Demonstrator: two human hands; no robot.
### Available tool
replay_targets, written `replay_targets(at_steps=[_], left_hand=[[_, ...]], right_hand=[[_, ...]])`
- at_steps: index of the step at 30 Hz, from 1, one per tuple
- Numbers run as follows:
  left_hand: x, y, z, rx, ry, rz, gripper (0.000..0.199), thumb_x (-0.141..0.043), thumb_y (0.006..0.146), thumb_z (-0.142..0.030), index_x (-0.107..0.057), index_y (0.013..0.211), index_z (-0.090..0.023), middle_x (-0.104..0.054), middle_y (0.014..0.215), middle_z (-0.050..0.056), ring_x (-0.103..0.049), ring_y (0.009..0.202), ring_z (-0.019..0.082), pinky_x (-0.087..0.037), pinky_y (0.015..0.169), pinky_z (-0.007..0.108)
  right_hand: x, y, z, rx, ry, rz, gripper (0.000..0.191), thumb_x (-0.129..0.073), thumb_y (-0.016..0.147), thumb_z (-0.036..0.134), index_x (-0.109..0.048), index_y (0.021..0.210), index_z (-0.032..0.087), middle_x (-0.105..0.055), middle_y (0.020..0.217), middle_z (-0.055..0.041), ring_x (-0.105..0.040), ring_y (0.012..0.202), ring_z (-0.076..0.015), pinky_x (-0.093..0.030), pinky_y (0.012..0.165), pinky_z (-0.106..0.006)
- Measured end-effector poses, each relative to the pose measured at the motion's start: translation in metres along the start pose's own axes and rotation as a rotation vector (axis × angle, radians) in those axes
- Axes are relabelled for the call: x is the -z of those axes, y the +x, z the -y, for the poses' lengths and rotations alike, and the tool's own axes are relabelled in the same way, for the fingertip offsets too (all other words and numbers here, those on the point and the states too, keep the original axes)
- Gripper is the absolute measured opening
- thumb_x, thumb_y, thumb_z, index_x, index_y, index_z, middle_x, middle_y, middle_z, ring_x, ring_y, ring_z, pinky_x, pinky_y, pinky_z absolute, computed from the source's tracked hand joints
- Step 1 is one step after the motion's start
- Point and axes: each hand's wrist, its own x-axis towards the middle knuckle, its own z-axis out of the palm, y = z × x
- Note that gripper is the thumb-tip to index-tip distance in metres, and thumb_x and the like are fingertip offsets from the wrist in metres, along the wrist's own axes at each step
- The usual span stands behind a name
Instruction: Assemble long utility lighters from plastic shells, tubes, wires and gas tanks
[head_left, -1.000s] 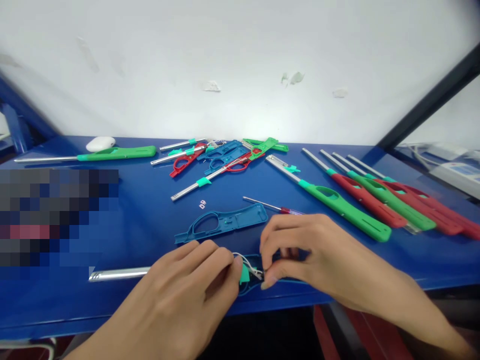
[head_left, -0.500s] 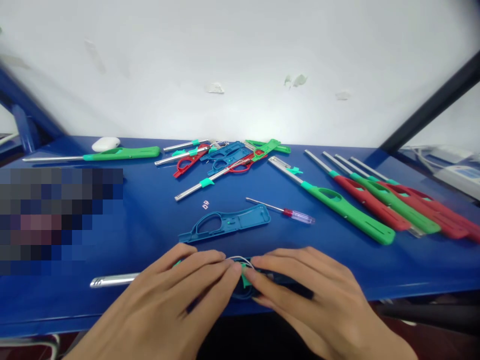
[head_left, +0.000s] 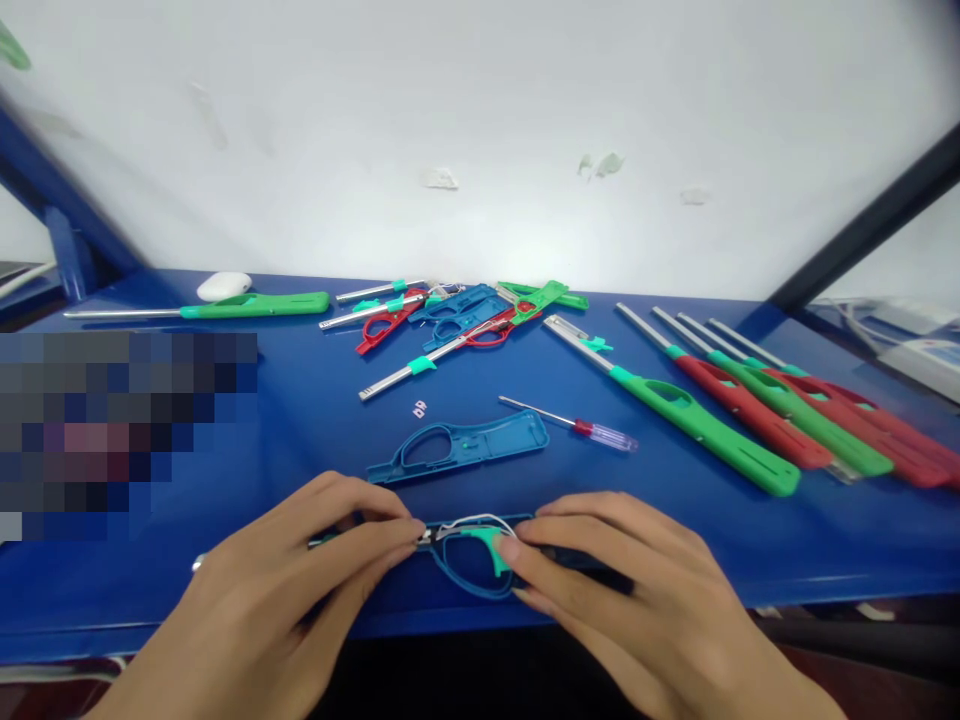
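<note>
Close to the table's front edge lies an opened blue lighter body (head_left: 471,582), its inner side up. A teal trigger (head_left: 491,548) and a thin white wire (head_left: 476,518) show around its finger loop. My left hand (head_left: 300,570) is closed on the lighter's neck, where the metal tube enters the body; most of the tube is hidden beneath it. My right hand (head_left: 630,570) grips the handle end, thumb touching the trigger. Just beyond my hands rests the matching blue shell half (head_left: 495,455), hollow side up.
A screwdriver (head_left: 577,427) and two tiny pinkish pieces (head_left: 419,409) lie past the shell half. Farther back is a pile of lighter parts (head_left: 465,310). Green lighter (head_left: 697,425) and red lighter (head_left: 757,410) sit at right, and another green lighter (head_left: 262,304) with a white case (head_left: 223,287) at back left.
My left hand has shifted left from the trigger to the neck, uncovering the finger loop. My right hand stays on the handle end. The view has moved slightly.
</note>
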Motion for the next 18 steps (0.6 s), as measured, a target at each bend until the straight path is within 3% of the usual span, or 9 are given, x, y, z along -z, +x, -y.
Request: replay_targets(at_steps=[5,9,13,18], left_hand=[[0.000,0.008,-0.005,-0.012,-0.005,-0.019,0.028,-0.051,0.119,-0.029,-0.078,0.115,-0.037,-0.077,0.114,-0.007,-0.079,0.096,0.007,-0.060,0.086,0.014],[0.001,0.014,-0.007,-0.044,-0.014,-0.007,0.025,-0.051,0.120,-0.032,-0.074,0.128,-0.034,-0.077,0.115,-0.004,-0.079,0.099,0.009,-0.061,0.089,0.013],[0.000,0.014,-0.010,-0.041,-0.015,0.049,0.032,-0.051,0.117,-0.021,-0.072,0.137,-0.035,-0.073,0.121,0.000,-0.077,0.103,0.012,-0.063,0.090,0.018],[-0.001,0.016,-0.015,-0.044,-0.060,0.007,0.029,-0.054,0.114,-0.018,-0.077,0.124,-0.033,-0.070,0.113,-0.001,-0.074,0.087,0.009,-0.060,0.079,0.015]], right_hand=[[-0.001,-0.002,0.000,-0.016,0.009,-0.012,0.028,-0.058,0.118,0.022,-0.081,0.133,0.027,-0.087,0.113,-0.0003,-0.080,0.104,-0.0183,-0.066,0.088,-0.032],[0.000,-0.001,0.000,-0.015,0.006,-0.019,0.028,-0.058,0.118,0.024,-0.082,0.131,0.027,-0.087,0.111,-0.0004,-0.079,0.102,-0.0184,-0.067,0.086,-0.030],[-0.001,-0.002,0.001,-0.026,0.008,-0.029,0.028,-0.058,0.118,0.024,-0.082,0.131,0.028,-0.086,0.110,-0.0002,-0.079,0.103,-0.0183,-0.066,0.088,-0.030],[-0.002,-0.002,0.001,-0.038,0.012,-0.035,0.027,-0.059,0.118,0.024,-0.082,0.130,0.028,-0.086,0.110,0.0004,-0.078,0.103,-0.0180,-0.066,0.089,-0.030]])
